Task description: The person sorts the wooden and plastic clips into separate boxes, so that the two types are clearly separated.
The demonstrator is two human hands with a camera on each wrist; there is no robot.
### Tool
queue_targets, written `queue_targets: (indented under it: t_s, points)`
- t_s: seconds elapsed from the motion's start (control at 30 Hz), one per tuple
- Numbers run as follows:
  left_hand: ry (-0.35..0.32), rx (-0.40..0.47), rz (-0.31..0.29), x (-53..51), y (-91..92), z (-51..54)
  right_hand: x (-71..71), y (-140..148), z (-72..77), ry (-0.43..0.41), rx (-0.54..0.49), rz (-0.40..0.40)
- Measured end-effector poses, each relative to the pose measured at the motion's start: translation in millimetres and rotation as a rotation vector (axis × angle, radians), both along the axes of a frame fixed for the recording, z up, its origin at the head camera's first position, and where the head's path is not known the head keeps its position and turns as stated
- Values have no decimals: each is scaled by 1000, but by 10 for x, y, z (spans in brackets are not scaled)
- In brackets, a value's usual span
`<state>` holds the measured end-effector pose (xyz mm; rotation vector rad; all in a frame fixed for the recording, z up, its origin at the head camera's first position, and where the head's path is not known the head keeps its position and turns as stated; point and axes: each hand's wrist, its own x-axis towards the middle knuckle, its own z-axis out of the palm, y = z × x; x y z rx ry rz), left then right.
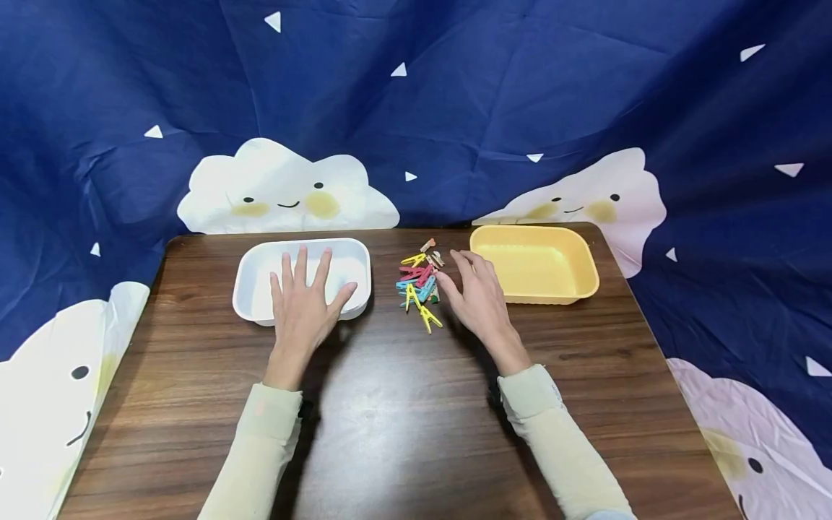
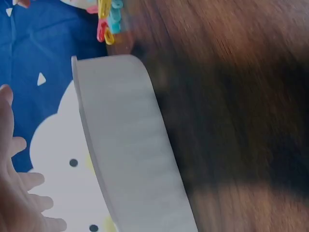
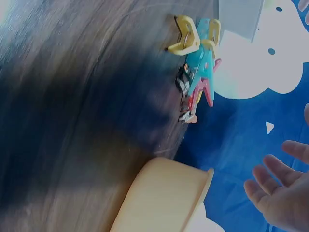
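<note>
A small heap of clothespins [image 1: 422, 282] in yellow, blue, red and wood tones lies between two tubs. My left hand [image 1: 300, 307] is spread above the white tub [image 1: 247, 314], fingers straight and holding nothing. In the left wrist view that hand [image 2: 21, 188] shows at the left edge, apart from the tub's wall [image 2: 125, 140]. My right hand [image 1: 479, 296] hovers just right of the clothespins, fingers slightly bent with nothing between them. The right wrist view shows this hand [image 3: 282, 188] above the yellow tub [image 3: 164, 193], near the clothespins [image 3: 203, 63].
The yellow tub [image 1: 546, 298] stands at the back right of the brown wooden table [image 1: 390, 419]. Behind the table's far edge hangs a dark blue cloth [image 1: 455, 108] with white clouds and triangles, which also drops along both sides.
</note>
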<state>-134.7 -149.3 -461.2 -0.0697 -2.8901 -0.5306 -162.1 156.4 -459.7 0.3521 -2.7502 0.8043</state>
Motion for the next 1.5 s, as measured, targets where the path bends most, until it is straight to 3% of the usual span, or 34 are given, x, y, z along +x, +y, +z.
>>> queue_targets:
  t_s: [0.23,0.43,0.63,1.07,1.37,1.5]
  points:
    - [71,80,31,30,-145,-30,-6,-82,-6,2,5,14]
    - [163,106,60,52,-283,-90,5,-140,-32,-62,-24,12]
    - [245,139,159,83,-456,-127,-11,-162,-73,-114,-39,26]
    - [121,282,340,168,-768,-144,-50,-249,-152,-180,-103,45]
    - [55,458,473,188,-888,-234,-80,-294,-233,-238,-201,50]
    - [64,535,517,192,-933,-287,-94,-318,-286,-271,-226,51]
